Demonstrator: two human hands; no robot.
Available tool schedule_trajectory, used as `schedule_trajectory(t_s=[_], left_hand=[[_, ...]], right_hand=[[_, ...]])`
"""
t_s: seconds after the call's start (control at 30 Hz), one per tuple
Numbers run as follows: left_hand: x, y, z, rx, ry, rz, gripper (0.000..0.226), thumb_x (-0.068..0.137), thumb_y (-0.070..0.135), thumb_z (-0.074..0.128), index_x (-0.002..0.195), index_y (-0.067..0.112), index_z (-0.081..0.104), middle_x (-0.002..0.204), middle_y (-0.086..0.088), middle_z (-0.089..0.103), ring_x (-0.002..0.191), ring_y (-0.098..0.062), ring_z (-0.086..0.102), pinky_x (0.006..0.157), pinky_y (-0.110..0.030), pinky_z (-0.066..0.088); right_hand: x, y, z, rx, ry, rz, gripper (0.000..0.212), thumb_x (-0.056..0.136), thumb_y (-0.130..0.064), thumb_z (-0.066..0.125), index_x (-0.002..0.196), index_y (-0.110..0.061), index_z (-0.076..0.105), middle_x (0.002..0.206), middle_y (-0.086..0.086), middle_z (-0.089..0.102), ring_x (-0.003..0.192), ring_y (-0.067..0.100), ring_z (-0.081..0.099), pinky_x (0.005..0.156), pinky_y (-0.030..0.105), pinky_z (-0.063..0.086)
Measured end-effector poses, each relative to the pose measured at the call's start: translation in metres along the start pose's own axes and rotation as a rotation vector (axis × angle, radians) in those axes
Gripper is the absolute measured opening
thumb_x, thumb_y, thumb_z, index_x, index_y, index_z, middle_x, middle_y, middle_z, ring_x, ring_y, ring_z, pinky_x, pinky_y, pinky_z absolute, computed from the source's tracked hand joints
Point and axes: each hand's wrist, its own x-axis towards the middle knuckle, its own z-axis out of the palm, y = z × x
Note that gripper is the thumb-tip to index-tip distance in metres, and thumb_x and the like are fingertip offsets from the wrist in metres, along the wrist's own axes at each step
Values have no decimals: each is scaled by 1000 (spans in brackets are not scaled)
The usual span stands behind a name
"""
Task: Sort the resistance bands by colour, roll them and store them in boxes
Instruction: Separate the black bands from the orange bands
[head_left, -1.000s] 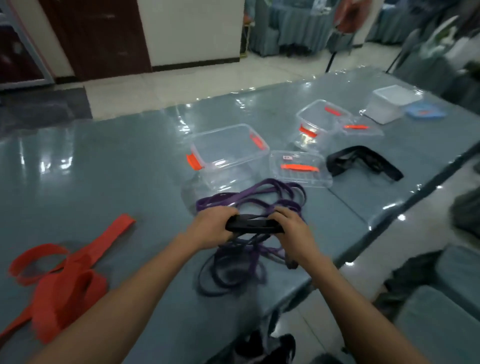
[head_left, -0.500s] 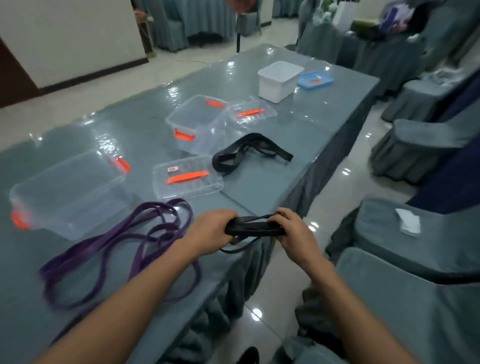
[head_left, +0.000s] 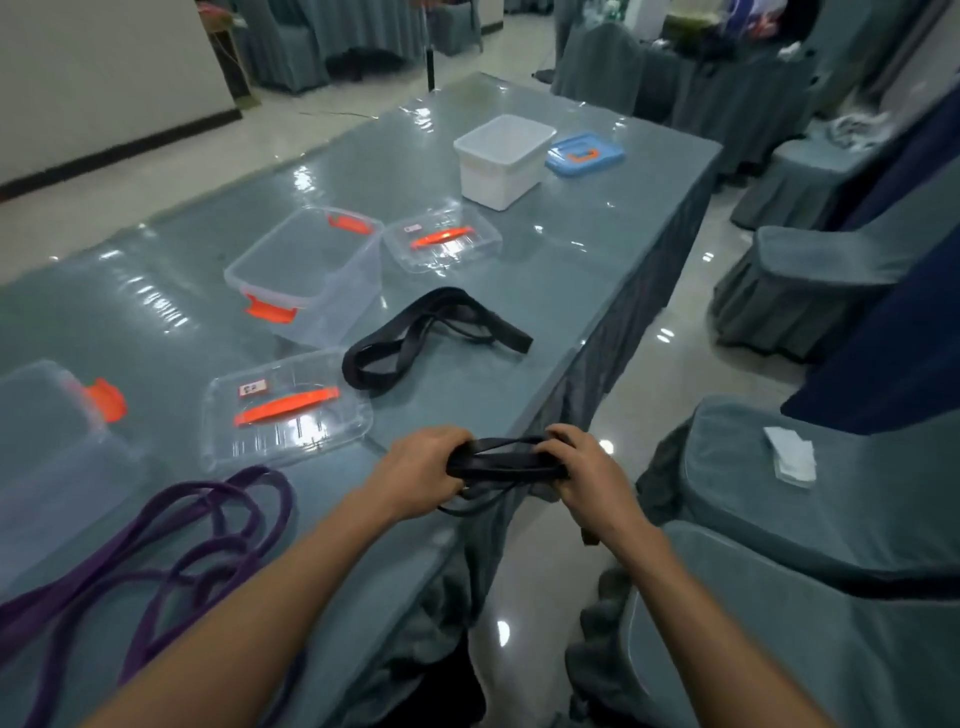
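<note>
Item 1: black band, bunched into a short flat bundle, held over the table's near edge. My left hand grips one end and my right hand the other, fingers of both curled round it; a loose loop hangs beneath.
Item 2: second black band, lying unrolled on the table, just right of the near lid.
Item 3: purple bands, tangled, on the table left of my left forearm.
Item 4: clear box with orange latches, open, mid-table; another clear box at the left edge of view.
Item 5: two clear lids with orange handles, near lid and far lid. Each carries a small sticker; its print is too small to read.
Item 6: white box, open, at the far end, with a blue lid just beside it.
No brand legible on any item.
</note>
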Motion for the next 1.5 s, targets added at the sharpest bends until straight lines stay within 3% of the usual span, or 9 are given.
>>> schedule_trajectory(t_s=[0.3,0.47,0.6,0.7,0.83,1.03,1.17,1.4,1.5], left_hand=[[78,-61,-24,-101,134,-203,28,77,23,67,104,27,64,100,9,68,98,-17,63,77,-32,50],[103,-88,-45,-122,300,-295,37,72,42,63,107,31,65,101,11,69,99,-17,64,80,-33,51],[118,-100,-34,-45,331,-381,43,77,27,66,119,29,63,110,8,69,106,-20,63,89,-39,51],[122,-96,-4,35,199,-499,61,79,25,63,139,28,51,130,5,63,124,-22,56,98,-41,46],[129,-78,40,213,-113,-604,94,84,39,62,161,25,10,162,3,27,149,-19,25,114,-41,29],[132,-51,71,293,-326,-670,91,90,46,53,161,22,2,166,-3,17,155,-23,4,123,-53,8],[122,-47,67,289,-241,-697,92,89,45,53,162,22,1,170,-2,4,156,-22,-12,124,-50,-2],[95,-47,58,311,-171,-798,102,88,48,62,161,27,-6,170,0,-3,156,-23,-7,124,-42,9],[81,-46,55,258,-97,-840,94,87,41,65,161,29,8,167,2,13,154,-21,11,121,-40,19]], right_hand=[[155,4,-8,-85,-163,-165,37,86,-9,70,121,-20,66,143,-1,50,127,24,51,95,40,51],[232,-11,-4,-74,-102,-290,33,82,-7,74,113,-16,69,140,3,53,117,30,55,91,45,51],[273,-1,14,-144,-68,-406,42,73,-4,80,113,-14,71,143,13,52,116,37,56,89,47,52],[279,25,42,-326,-271,-495,50,80,-16,75,128,-19,61,156,13,37,130,37,46,97,46,44],[277,67,75,-443,-555,-606,61,88,-30,64,146,-26,43,167,6,14,146,32,26,112,45,27],[282,93,79,-399,-614,-748,67,91,-34,61,152,-26,34,166,7,15,147,32,24,116,47,23],[290,90,71,-353,-625,-865,69,94,-41,60,154,-28,29,167,4,10,150,30,18,118,47,19],[301,67,57,-214,-640,-1051,68,86,-48,64,147,-26,46,153,-1,41,136,28,36,112,43,31],[290,50,57,-104,-531,-1070,50,87,-45,63,130,-19,63,129,0,62,115,27,54,96,40,45]])
